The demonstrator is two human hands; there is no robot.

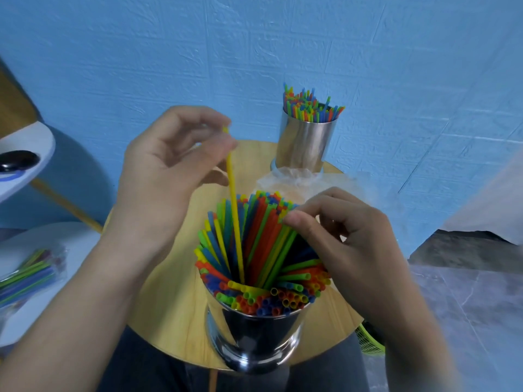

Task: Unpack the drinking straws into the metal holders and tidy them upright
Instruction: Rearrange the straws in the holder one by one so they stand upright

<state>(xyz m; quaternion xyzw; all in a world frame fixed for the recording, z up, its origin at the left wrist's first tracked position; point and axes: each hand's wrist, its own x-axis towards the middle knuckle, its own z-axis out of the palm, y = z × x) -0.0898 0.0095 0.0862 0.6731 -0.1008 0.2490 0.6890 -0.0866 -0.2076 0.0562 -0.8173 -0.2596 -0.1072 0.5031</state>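
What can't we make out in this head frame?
Head view only:
- Clear wrapper: blurred, partly behind the straws; contents unreadable.
- Straw packet: cut off by left edge, blurred.
- Right hand: curled fingers hide whether it pinches straws.
- Far holder base: hidden by wrapper.

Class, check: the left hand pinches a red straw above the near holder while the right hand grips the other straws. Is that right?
No: the head view shows the straw in the left hand is yellow, not red. It is above the near holder, and the right hand grips the other straws.
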